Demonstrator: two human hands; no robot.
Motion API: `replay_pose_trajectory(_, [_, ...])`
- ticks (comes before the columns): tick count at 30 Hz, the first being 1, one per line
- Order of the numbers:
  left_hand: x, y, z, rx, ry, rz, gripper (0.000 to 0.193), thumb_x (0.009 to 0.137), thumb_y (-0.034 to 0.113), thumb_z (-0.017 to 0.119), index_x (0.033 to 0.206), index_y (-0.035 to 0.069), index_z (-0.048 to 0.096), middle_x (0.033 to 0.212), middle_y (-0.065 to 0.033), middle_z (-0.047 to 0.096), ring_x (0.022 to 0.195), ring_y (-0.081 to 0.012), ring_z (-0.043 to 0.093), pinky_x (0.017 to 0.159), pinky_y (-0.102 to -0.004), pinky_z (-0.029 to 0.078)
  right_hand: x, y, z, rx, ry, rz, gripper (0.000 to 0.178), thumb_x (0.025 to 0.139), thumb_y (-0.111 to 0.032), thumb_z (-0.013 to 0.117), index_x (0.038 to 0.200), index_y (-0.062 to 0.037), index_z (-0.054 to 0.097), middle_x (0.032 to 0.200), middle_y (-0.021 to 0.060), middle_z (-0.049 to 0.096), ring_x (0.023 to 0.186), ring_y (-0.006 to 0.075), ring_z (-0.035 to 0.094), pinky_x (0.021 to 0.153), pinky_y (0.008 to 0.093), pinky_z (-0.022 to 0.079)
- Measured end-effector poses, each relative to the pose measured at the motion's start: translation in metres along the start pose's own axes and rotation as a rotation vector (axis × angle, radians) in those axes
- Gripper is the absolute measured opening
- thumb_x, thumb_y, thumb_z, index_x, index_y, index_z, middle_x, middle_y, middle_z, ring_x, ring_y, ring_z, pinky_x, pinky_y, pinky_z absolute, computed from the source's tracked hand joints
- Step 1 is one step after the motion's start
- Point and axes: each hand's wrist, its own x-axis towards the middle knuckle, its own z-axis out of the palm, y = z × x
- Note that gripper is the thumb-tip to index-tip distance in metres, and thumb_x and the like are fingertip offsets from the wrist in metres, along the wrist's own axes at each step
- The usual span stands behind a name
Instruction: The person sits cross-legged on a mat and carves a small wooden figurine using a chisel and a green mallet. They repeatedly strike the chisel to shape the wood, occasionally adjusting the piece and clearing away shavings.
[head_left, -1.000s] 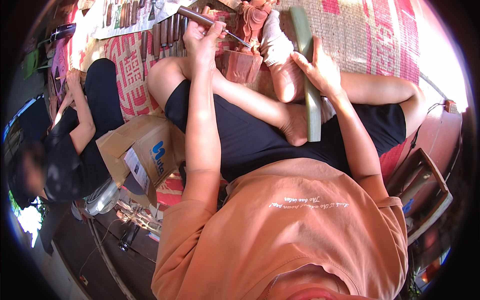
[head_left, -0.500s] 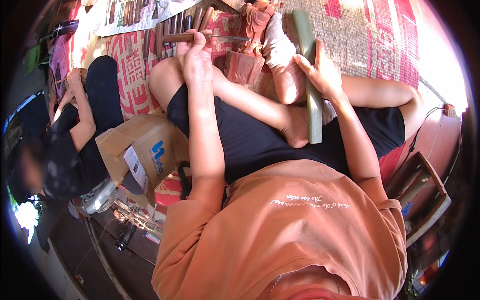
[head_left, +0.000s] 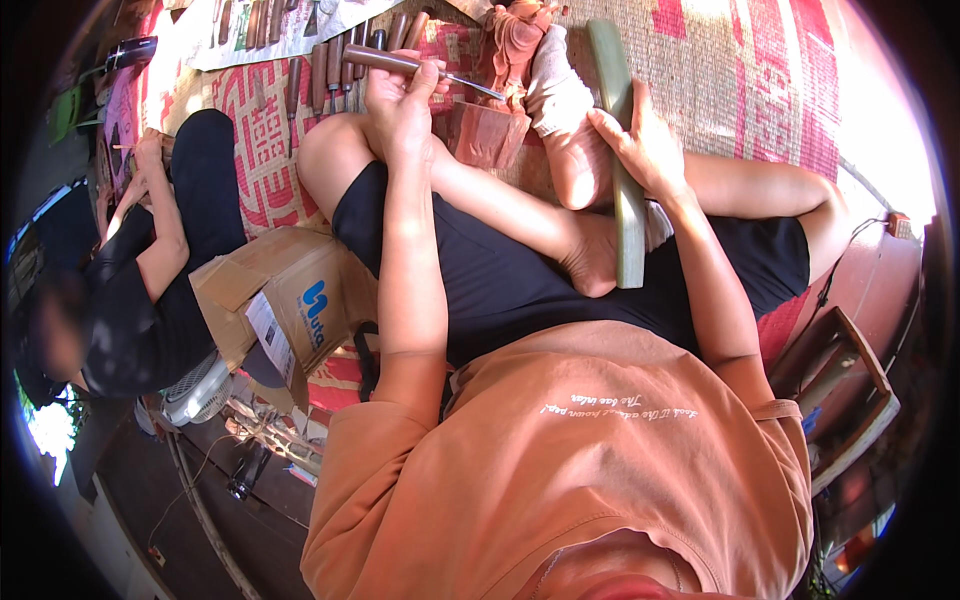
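Note:
My left hand (head_left: pixel 402 112) grips a carving chisel (head_left: pixel 385 60) by its brown wooden handle, its thin metal blade pointing right. The blade tip is close to a reddish carved wooden figure (head_left: pixel 515 45) on a rough block base (head_left: pixel 490 135); whether they touch I cannot tell. A foot in a pale, dusty sock (head_left: pixel 553 85) rests against the figure's right side. My right hand (head_left: pixel 645 148) holds a long flat green bar (head_left: pixel 628 225) round its middle, thumb across the top, with its lower end over my crossed legs.
Several wooden-handled tools (head_left: pixel 333 75) lie beyond my left hand on the red and straw-coloured mat (head_left: pixel 720 90). More rest on a pale sheet (head_left: pixel 340 18). An open cardboard box (head_left: pixel 285 270) stands by my left thigh. At far left another person (head_left: pixel 150 250) sits working. A wooden frame (head_left: pixel 850 400) is at right.
The chisel has tilted, its handle rising and its blade now slanting down toward the figure. My left hand has shifted slightly right. The right hand and green bar stay put.

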Motion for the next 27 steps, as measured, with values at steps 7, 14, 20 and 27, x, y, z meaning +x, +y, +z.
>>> replay_pose_trajectory(7, [0.005, -0.004, 0.000, -0.011, -0.055, -0.032, 0.023, 0.086, -0.001, 0.065, 0.104, -0.002, 0.051, 0.087, -0.0158, 0.066, 0.073, -0.0181, 0.064, 0.066, -0.0267, 0.055, 0.000, -0.002, 0.000, -0.001, -0.001, 0.004, 0.076, 0.085, -0.057, 0.055, 0.135, -0.0048, 0.032, 0.094, 0.0261, 0.067, 0.091, 0.0428, 0.065, 0.086, 0.0483, 0.049])
replay_pose_trajectory(14, [0.013, -0.010, -0.009, -0.216, -0.098, -0.180, 0.019, 0.087, 0.003, 0.065, 0.103, 0.001, 0.055, 0.091, -0.0167, 0.066, 0.075, -0.0212, 0.064, 0.066, -0.0292, 0.054, 0.001, 0.002, 0.002, -0.009, 0.016, -0.011, 0.076, 0.085, -0.057, 0.055, 0.135, -0.0046, 0.032, 0.094, 0.0254, 0.067, 0.091, 0.0432, 0.065, 0.086, 0.0476, 0.049])
replay_pose_trajectory(20, [0.004, 0.005, -0.015, -0.313, -0.075, -0.125, 0.017, 0.087, 0.005, 0.066, 0.100, 0.002, 0.055, 0.092, -0.0181, 0.066, 0.072, -0.0244, 0.065, 0.067, -0.0326, 0.054, -0.002, -0.004, -0.002, -0.007, 0.005, -0.007, 0.076, 0.085, -0.057, 0.056, 0.135, -0.0044, 0.031, 0.095, 0.0255, 0.067, 0.091, 0.0427, 0.065, 0.087, 0.0477, 0.049])
replay_pose_trajectory(27, [-0.037, 0.021, 0.001, -0.001, 0.073, 0.079, 0.027, 0.081, -0.008, 0.067, 0.098, -0.001, 0.048, 0.085, -0.0154, 0.064, 0.068, -0.0198, 0.066, 0.063, -0.0296, 0.058, 0.001, 0.001, 0.001, -0.006, 0.011, 0.002, 0.075, 0.085, -0.056, 0.056, 0.135, -0.0053, 0.032, 0.095, 0.0247, 0.067, 0.091, 0.0414, 0.065, 0.087, 0.0480, 0.048])
